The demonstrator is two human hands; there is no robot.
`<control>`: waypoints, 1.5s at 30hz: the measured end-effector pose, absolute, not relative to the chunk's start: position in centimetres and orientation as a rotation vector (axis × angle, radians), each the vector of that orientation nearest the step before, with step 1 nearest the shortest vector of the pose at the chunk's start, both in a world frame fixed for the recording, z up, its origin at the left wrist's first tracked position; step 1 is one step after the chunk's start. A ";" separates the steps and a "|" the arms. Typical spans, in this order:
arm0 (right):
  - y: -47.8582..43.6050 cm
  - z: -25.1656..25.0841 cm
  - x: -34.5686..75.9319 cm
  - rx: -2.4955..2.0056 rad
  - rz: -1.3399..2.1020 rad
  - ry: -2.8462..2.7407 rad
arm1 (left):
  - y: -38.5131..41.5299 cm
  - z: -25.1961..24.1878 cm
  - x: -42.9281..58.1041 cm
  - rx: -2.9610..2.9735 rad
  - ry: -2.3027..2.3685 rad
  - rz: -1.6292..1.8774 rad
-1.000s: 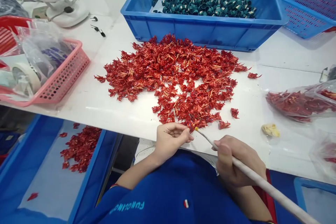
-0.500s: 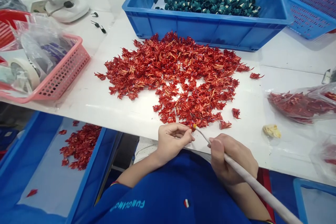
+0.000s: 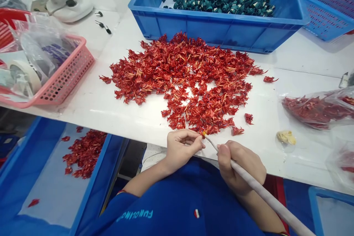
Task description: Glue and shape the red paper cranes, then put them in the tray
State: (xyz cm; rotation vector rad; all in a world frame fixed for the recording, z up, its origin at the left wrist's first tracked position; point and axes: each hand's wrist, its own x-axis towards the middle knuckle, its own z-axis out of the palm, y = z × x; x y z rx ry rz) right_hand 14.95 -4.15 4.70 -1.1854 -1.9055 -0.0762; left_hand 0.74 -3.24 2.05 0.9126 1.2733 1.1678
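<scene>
Clock set at the left hand's fingertips, 12 pointing away from the wearer.

Left hand (image 3: 181,149): thumb and forefinger drawn together in a pinch at the table's near edge, apparently on one red petal cluster (image 3: 200,132). The cluster sits just past the fingertips, toward 12; its lower part is hidden by them, so its own axis can't be read. Other fingers curled loosely in.

Right hand (image 3: 240,166): at 4 o'clock, fingers wrapped firmly round a pale rod (image 3: 271,196), pen fashion. Rod's long axis runs between 10 and 4, narrowing to a thin neck toward 10, with a yellow tip (image 3: 204,133) at the end. Thick end trails out past the right forearm.

Key relation: yellow tip lies right against the 3 o'clock side of the pinched cluster; touching or a hair apart, too small to tell. Left hand is the nearer by far; the right stands off by the neck's length.

Around: heap of loose red petal clusters (image 3: 179,66) fans from 10 to 1, its near fringe just beyond the fingertips. Blue crate (image 3: 215,27) with dark green curled pieces (image 3: 221,0) behind, around 12. Wrapped yellowish lump (image 3: 286,137) near 3.
</scene>
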 end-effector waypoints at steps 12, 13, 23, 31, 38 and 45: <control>-4.4 5.6 15.2 -1.175 -0.060 -1.855 | -2.9 2.1 0.2 0.731 1.227 1.110; -4.5 5.7 15.2 -1.172 -0.054 -1.844 | -2.9 2.1 0.2 0.722 1.216 1.105; -4.2 5.5 14.6 -1.181 -0.011 -1.916 | -3.0 2.2 0.3 0.676 1.187 1.073; -4.4 5.6 14.8 -1.213 -0.031 -1.939 | -3.1 2.2 0.6 0.704 1.225 1.095; -4.5 5.6 14.8 -1.217 -0.055 -1.934 | -3.1 2.4 0.8 0.711 1.230 1.101; -4.5 5.5 14.9 -1.253 -0.096 -1.935 | -3.0 2.7 0.9 0.725 1.257 1.117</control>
